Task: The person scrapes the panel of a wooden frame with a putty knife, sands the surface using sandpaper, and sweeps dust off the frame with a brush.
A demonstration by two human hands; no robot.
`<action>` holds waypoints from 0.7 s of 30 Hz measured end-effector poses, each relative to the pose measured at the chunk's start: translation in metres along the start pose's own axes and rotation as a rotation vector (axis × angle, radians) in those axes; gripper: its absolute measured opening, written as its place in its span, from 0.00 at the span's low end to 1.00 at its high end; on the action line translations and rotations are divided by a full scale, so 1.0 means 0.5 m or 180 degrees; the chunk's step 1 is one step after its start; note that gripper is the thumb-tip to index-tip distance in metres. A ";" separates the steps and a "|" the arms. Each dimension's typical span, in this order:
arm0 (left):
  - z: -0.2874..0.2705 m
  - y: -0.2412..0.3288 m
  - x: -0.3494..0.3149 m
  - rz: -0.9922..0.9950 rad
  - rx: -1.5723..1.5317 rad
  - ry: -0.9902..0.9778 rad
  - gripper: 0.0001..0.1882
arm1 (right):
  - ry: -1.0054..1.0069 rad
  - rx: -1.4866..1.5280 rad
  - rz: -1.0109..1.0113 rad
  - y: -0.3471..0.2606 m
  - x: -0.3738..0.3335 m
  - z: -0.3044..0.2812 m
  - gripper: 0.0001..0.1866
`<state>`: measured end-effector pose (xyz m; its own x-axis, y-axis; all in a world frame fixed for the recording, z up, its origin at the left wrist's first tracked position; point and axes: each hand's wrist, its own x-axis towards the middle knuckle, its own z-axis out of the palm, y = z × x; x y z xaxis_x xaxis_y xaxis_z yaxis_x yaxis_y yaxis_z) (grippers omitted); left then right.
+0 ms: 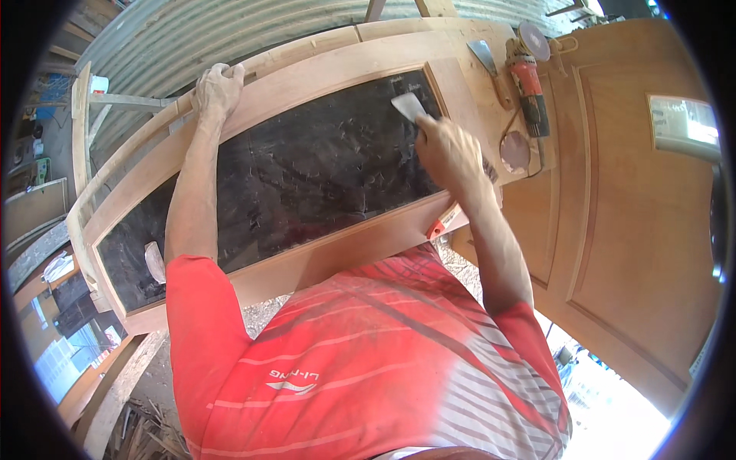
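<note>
A long wooden door frame [322, 57] lies across in front of me, holding a dark, glossy panel [307, 176] marked with scratches and pale scraps. My left hand [218, 90] is closed over the frame's far edge; its fingertips are partly hidden. In my right hand [451, 153] is a putty knife [408, 107], its wide metal blade over the panel's far right corner. The handle is mostly covered by my fingers. An orange-red piece [436, 229], perhaps a tool's handle, sits at the near edge below my right wrist. A pale, flat piece [155, 262] lies on the panel's left end.
At the frame's right end lie a second putty knife [491, 73], a red and black angle grinder [527, 88] and a round sanding disc [515, 152]. A brown panelled door [636, 215] stands at the right. Corrugated metal sheeting [268, 38] rises behind; wood scraps [149, 433] litter the lower left.
</note>
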<state>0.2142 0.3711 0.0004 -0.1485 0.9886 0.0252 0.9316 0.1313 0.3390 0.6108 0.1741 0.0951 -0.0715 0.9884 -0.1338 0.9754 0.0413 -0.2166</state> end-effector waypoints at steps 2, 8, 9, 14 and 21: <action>0.009 -0.016 -0.011 0.0009 -0.0013 0.0059 0.32 | -0.0127 -0.0027 0.0001 0.002 -0.004 0.000 0.09; 0.016 -0.014 0.001 -0.0017 0.0182 0.0091 0.31 | -0.0063 -0.0030 0.0042 0.001 0.005 0.001 0.11; 0.018 -0.019 0.003 0.0019 0.0148 0.0158 0.29 | -0.0078 -0.0032 0.0071 -0.002 0.013 -0.002 0.11; 0.031 -0.036 0.004 -0.0119 0.0087 0.0070 0.32 | -0.0108 -0.0078 0.0024 -0.003 -0.013 0.005 0.11; 0.035 -0.050 0.011 0.0051 -0.0003 0.0190 0.32 | -0.0138 -0.0099 -0.0084 -0.008 0.042 -0.017 0.10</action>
<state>0.1959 0.3747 -0.0243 -0.1531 0.9844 0.0866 0.9337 0.1153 0.3390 0.6071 0.1958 0.1013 -0.1055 0.9797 -0.1704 0.9790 0.0723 -0.1906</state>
